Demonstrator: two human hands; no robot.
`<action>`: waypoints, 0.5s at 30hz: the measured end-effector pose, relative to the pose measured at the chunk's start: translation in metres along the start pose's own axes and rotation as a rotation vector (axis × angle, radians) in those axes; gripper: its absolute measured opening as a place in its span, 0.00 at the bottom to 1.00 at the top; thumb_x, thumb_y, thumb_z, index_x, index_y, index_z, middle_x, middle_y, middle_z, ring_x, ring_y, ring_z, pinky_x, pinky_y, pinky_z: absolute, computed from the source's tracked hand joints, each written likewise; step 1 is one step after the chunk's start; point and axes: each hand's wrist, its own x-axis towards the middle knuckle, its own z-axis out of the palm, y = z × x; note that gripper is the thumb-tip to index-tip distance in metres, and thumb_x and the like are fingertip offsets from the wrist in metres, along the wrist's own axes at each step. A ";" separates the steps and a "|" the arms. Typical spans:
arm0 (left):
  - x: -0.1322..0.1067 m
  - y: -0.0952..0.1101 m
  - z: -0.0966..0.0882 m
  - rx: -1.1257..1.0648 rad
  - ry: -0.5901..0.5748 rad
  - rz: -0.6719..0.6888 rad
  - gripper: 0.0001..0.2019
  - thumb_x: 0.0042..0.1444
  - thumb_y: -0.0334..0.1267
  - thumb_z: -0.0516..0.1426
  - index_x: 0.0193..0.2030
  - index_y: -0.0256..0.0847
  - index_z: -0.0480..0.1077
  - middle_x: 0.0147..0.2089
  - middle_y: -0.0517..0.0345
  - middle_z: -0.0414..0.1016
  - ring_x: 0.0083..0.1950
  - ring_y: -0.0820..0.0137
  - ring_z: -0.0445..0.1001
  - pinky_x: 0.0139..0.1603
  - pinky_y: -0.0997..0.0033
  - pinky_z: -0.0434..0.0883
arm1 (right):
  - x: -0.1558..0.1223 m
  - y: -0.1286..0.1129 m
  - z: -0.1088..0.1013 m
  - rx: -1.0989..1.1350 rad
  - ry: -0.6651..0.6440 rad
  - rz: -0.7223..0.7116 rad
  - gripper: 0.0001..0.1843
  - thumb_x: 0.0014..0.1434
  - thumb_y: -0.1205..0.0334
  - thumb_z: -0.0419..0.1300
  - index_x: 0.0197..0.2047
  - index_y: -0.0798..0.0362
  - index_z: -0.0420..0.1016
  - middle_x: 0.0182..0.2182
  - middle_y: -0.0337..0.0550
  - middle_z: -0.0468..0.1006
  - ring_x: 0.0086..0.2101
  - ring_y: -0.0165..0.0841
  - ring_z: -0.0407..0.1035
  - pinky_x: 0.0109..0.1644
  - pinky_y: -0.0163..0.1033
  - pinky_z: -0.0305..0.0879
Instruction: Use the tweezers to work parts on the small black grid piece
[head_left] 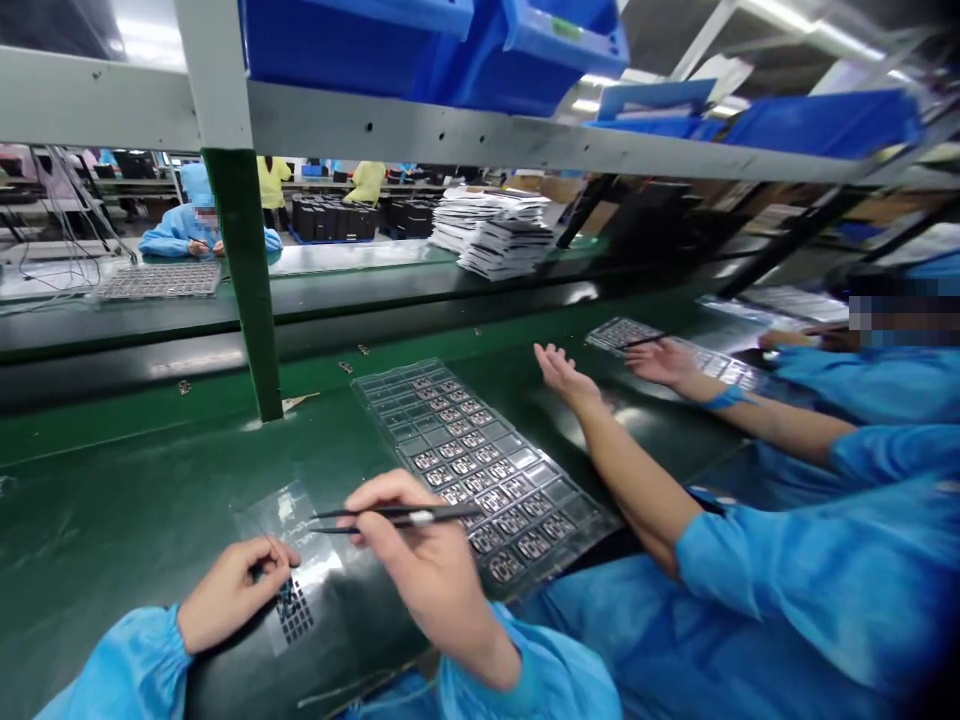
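Hidden, cropped and blurred parts at the green bench

The left hand (229, 592) covers the top of the small dark gridded component sheet (295, 611); its parts are too small to tell. The right hand (424, 560) hides the middle of the thin black tweezers (390, 514). At 12 o'clock, the blue plastic bins (420, 45) are cropped by the upper edge. At 3 o'clock, a co-worker's blue sleeve (825, 560) blurs out of frame.

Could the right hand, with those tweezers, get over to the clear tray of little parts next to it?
Probably yes. The right hand holds the tweezers just left of the tray, and the green bench between them looks bare. A co-worker's arm lies along the tray's far right side, which might crowd that edge.
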 end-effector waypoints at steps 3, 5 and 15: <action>-0.001 0.000 0.001 -0.004 -0.002 0.000 0.14 0.60 0.46 0.51 0.30 0.39 0.66 0.44 0.51 0.76 0.42 0.67 0.72 0.45 0.72 0.67 | -0.012 0.052 0.007 0.000 -0.036 0.315 0.15 0.61 0.49 0.57 0.32 0.52 0.70 0.25 0.40 0.74 0.28 0.32 0.72 0.30 0.35 0.67; -0.001 0.001 0.002 -0.002 0.000 -0.003 0.14 0.59 0.46 0.51 0.32 0.38 0.68 0.43 0.52 0.76 0.41 0.67 0.72 0.44 0.72 0.67 | -0.022 0.079 0.011 0.025 -0.020 0.465 0.17 0.59 0.46 0.59 0.31 0.52 0.69 0.23 0.41 0.75 0.25 0.34 0.72 0.29 0.36 0.66; 0.003 -0.011 0.000 -0.030 -0.003 -0.020 0.21 0.57 0.60 0.49 0.29 0.42 0.63 0.43 0.52 0.77 0.46 0.61 0.73 0.47 0.69 0.69 | -0.061 0.035 -0.079 0.149 0.686 0.220 0.20 0.50 0.43 0.66 0.27 0.53 0.72 0.21 0.39 0.73 0.22 0.31 0.69 0.28 0.35 0.69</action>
